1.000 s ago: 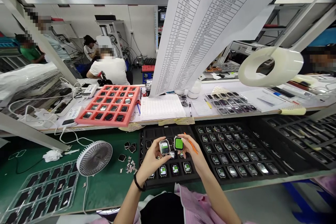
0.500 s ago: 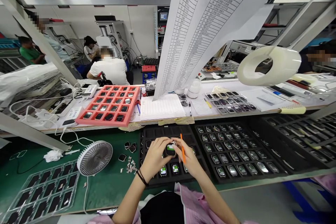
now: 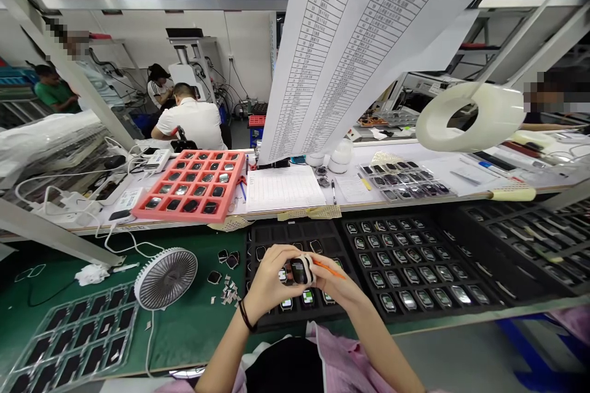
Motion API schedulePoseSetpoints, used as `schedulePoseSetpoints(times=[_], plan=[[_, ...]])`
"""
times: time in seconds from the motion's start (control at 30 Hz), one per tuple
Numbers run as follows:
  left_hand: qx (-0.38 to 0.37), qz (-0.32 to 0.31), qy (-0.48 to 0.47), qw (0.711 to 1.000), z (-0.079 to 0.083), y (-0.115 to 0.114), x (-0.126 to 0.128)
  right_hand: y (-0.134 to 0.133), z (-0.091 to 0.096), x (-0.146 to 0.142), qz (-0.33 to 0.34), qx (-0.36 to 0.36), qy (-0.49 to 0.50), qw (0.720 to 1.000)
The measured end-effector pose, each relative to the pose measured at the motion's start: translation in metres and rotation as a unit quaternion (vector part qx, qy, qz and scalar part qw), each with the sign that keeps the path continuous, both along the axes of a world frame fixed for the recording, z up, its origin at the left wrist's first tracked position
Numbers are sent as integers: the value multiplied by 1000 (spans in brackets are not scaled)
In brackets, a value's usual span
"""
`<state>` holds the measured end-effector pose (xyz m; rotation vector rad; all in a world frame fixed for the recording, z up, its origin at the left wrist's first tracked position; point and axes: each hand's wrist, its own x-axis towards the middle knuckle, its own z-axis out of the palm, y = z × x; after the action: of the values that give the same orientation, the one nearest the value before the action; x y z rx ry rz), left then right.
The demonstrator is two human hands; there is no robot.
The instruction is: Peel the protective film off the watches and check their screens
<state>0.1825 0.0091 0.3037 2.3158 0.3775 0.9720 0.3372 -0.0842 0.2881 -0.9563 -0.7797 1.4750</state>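
Observation:
My left hand (image 3: 270,279) curls around a smartwatch (image 3: 298,271) with a dark screen, thumb below and fingers above. On the watch's right side, my right hand (image 3: 335,279) grips the edge, and its fingertips look white, perhaps covered. A thin orange stick (image 3: 329,269) lies along the right hand's fingers, tucked in that hand. Under both hands is a black foam tray (image 3: 276,234) with several watches in its slots, including a lit watch (image 3: 307,298) showing green and white.
A second black tray (image 3: 369,264) full of watches lies to the right. Left are a small fan (image 3: 166,277), loose watch parts (image 3: 229,290) and a clear tray (image 3: 83,331). A red tray (image 3: 193,184) rests on the shelf; hanging paper sheets (image 3: 332,55) and a tape roll (image 3: 470,116) sit above.
The watch screen has gone from green and white to dark. The orange stick has tipped from upright to slanting along my right hand, which has turned.

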Motion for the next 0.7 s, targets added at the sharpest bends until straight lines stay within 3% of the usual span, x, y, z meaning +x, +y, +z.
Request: schedulePoseSetpoints(times=[0.23,0.7], plan=[[18,6,16,1000,1,0,-1,1,7,-5,-25,32,-5,999],[24,6,3,1000,-2,0,1,4,18,-15,-40,26,-8,999]])
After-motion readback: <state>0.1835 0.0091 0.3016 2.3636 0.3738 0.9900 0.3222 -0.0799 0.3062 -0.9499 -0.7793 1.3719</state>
